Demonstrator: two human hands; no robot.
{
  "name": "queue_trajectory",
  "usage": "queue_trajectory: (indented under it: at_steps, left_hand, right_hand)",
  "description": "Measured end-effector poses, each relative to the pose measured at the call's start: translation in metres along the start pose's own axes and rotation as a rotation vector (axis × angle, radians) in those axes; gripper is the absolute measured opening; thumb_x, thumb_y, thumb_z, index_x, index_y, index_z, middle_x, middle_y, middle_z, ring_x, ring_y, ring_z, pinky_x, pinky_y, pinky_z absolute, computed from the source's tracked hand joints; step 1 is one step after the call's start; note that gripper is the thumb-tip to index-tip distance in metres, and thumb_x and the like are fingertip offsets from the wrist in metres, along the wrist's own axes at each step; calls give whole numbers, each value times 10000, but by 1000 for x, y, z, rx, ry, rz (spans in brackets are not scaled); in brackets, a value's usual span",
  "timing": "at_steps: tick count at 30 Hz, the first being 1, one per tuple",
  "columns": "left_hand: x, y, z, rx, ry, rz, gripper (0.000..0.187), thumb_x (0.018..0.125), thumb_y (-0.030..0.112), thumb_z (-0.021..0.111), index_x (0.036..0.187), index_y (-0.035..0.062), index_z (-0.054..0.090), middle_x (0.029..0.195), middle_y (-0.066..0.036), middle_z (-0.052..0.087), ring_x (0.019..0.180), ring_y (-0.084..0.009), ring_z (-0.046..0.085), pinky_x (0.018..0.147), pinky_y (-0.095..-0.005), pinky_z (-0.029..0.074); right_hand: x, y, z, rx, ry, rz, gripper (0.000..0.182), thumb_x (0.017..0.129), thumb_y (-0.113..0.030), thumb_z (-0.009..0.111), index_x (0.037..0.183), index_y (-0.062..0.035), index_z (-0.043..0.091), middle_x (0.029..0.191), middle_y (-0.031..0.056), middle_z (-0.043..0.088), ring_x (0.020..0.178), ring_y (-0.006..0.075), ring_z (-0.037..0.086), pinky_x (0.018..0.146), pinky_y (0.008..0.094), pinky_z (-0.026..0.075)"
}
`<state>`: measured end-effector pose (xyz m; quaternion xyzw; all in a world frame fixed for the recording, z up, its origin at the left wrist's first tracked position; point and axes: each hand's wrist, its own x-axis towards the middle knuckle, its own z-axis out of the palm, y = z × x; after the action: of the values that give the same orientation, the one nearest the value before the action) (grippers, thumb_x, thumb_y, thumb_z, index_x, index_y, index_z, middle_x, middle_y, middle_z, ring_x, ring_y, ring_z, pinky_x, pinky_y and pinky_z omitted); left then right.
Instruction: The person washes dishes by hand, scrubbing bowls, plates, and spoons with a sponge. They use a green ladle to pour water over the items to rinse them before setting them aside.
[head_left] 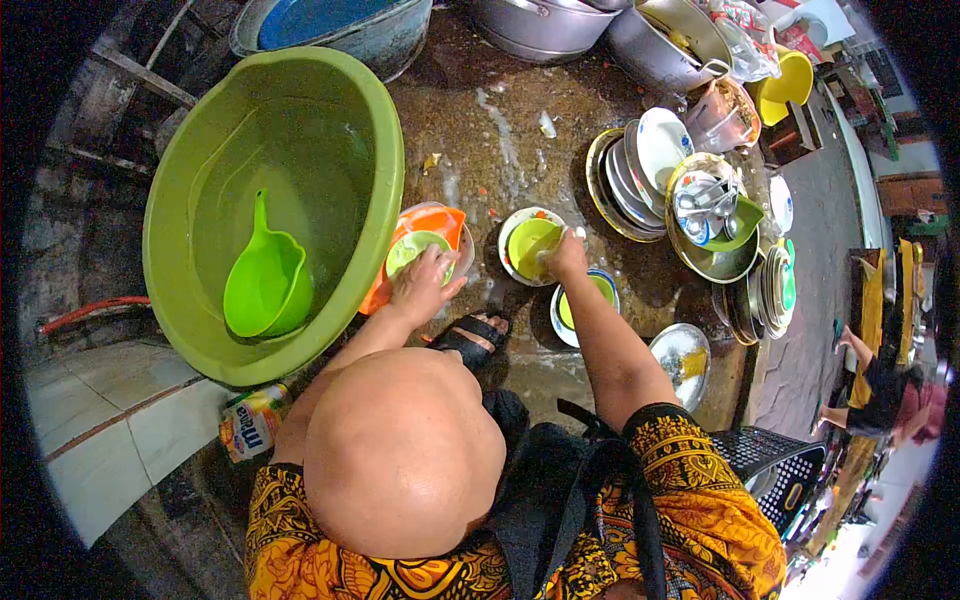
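My left hand (pixel 422 284) reaches over a small light-green bowl (pixel 408 246) with pale contents, which sits in an orange container (pixel 452 216). Its thumb stands apart from the fingers, and the fingertips touch the bowl's near side. With my right hand (pixel 567 258) I grip the right rim of a yellow-green bowl (pixel 528 240). That bowl rests in a white patterned dish (pixel 510 222) on the wet floor. Under my right forearm, another green bowl (pixel 602 287) lies in a blue-rimmed dish (pixel 562 326), partly hidden.
A large green tub (pixel 390 150) at left holds water and a green dipper (pixel 265 280). Stacked plates (pixel 625 180), a basin of spoons (pixel 735 265) and a metal plate (pixel 680 365) are at right. Pots (pixel 545 30) stand behind; a black crate (pixel 770 460) is near right.
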<state>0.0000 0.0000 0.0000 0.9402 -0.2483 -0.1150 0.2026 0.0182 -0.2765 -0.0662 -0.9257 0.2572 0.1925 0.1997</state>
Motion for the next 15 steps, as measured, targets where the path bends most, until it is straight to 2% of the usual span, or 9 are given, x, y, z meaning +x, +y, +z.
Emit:
queue_trajectory:
  at_steps: [2, 3, 5, 9, 11, 12, 13, 15]
  left_hand:
    - [8, 1, 8, -282, 86, 2, 292, 770, 184, 587, 1021, 56, 509, 979, -130, 482, 870, -258, 533, 738, -363, 444]
    - [21, 11, 23, -319, 95, 12, 292, 770, 184, 587, 1021, 56, 509, 979, -130, 482, 870, -258, 533, 738, -363, 444]
    - [29, 7, 32, -648, -6, 0, 276, 768, 153, 577, 1010, 37, 513, 884, -114, 512, 830, -227, 537, 710, -338, 444]
    - [35, 19, 11, -713, -101, -74, 281, 762, 141, 574, 1011, 29, 510, 853, -105, 530, 821, -212, 538, 714, -319, 444]
    - [39, 22, 2, -659, -75, -64, 309, 762, 135, 570, 1044, 33, 493, 903, -119, 530, 861, -211, 541, 757, -312, 443]
    - [44, 21, 5, -661, -77, -66, 309, 762, 135, 570, 1044, 33, 493, 903, -119, 530, 861, -211, 541, 757, -312, 443]
    - [50, 19, 11, -640, -14, -20, 343, 760, 124, 568, 1080, 41, 476, 949, -133, 530, 908, -222, 534, 790, -312, 431]
    - [61, 21, 21, -626, 54, 34, 380, 757, 114, 566, 1116, 49, 459, 995, -146, 529, 956, -233, 526, 823, -312, 420]
  right_hand:
    - [-1, 2, 6, 11, -20, 39, 635, 594, -249, 734, 1107, -66, 407, 1164, 229, 430, 995, 378, 495, 802, 401, 444]
    - [3, 17, -3, -22, -4, 52, 635, 594, -249, 734, 1107, -66, 407, 1164, 229, 430, 995, 378, 495, 802, 401, 444]
    - [3, 19, 3, 57, 43, 123, 649, 590, -276, 717, 1112, -7, 440, 1034, 192, 542, 933, 317, 542, 800, 367, 452]
    - [5, 15, -5, 97, -25, 135, 510, 621, -266, 685, 1026, -12, 508, 916, 174, 590, 857, 323, 567, 763, 379, 457]
    - [-7, 4, -19, 174, 277, 18, 398, 650, -243, 647, 973, -35, 544, 859, 179, 597, 817, 330, 573, 728, 392, 456]
    - [-8, 4, -20, 106, 333, -119, 361, 656, -221, 629, 977, -77, 547, 873, 190, 589, 815, 340, 567, 708, 405, 451]
    - [-9, 4, -18, 104, 332, -119, 361, 656, -221, 629, 977, -77, 547, 873, 190, 589, 815, 340, 567, 708, 405, 451]
    - [-10, 1, -18, 61, 491, -577, 434, 677, -186, 618, 1092, -134, 503, 930, 171, 586, 819, 325, 574, 692, 406, 457]
